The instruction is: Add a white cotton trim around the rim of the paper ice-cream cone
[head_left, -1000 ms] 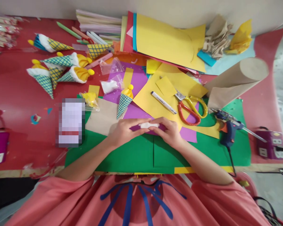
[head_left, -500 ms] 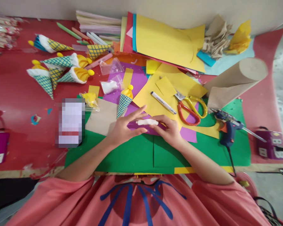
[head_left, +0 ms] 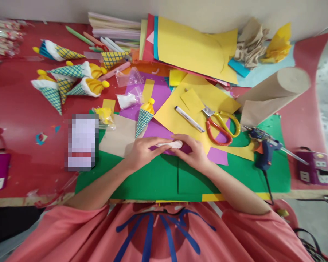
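Observation:
A small elongated roll of soft white clay point(head_left: 176, 144) is pinched between my two hands above the purple and green sheets. My left hand point(head_left: 143, 151) grips its left end, thumb and fingers closed together. Holding the right end is my right hand point(head_left: 194, 151), with the fingers curled and the thumb underneath. Just beyond my left hand lies a small cone point(head_left: 144, 118) of teal checked paper with a yellow top and yellow ball. A white marker point(head_left: 189, 119) rests on yellow paper past my right hand.
Scissors point(head_left: 221, 125) and a glue gun point(head_left: 266, 149) lie to the right, near a brown paper roll point(head_left: 270, 91). Several finished cones point(head_left: 73, 87) sit at the left. A bag of white clay point(head_left: 129, 99) and a blurred-out phone point(head_left: 82, 142) are nearer.
My left hand's fingers were spread apart around the white clay; they have closed on its left end. My right hand keeps hold, its fingers shifted slightly.

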Demonstrator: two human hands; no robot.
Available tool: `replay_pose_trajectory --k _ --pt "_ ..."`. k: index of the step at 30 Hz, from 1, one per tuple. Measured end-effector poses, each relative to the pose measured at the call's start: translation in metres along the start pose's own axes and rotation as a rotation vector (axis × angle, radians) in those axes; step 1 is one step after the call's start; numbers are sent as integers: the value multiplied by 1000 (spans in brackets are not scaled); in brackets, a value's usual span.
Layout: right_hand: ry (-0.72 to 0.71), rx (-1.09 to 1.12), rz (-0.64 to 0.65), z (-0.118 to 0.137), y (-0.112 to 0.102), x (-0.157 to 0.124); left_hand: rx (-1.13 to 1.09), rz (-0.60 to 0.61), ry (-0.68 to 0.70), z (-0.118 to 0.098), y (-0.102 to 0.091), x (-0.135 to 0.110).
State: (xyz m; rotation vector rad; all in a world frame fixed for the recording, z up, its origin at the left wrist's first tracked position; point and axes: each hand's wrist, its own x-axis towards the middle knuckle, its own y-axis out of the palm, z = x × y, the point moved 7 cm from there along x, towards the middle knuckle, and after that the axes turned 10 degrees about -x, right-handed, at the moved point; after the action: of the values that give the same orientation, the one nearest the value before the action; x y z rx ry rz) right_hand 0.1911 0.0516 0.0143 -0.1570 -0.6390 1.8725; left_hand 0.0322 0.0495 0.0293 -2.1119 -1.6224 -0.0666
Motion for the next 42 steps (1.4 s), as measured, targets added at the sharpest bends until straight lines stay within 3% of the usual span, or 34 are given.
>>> replay_pose_trajectory --k 6,14,23,29,32,34,37,42 --pt "208 103 -41 -14 -3 -4 -22 82 -64 6 1 -4" --pt "188 383 58 -18 5 0 5 -17 58 -1 -7 -3" --pt "319 414 39 -17 6 1 -35 60 -11 11 -7 -6" --pt "419 489 115 -19 9 -2 102 38 194 -2 -5 -7" --pt "376 479 150 -16 10 -1 131 35 225 -4 -2 -7" --pt "328 469 147 -14 10 0 102 27 191 -3 -4 -7" --pt "331 478 138 -13 11 1 -23 38 29 7 -6 -4" --pt "367 529 156 -14 14 0 -512 207 -297 24 9 -7"
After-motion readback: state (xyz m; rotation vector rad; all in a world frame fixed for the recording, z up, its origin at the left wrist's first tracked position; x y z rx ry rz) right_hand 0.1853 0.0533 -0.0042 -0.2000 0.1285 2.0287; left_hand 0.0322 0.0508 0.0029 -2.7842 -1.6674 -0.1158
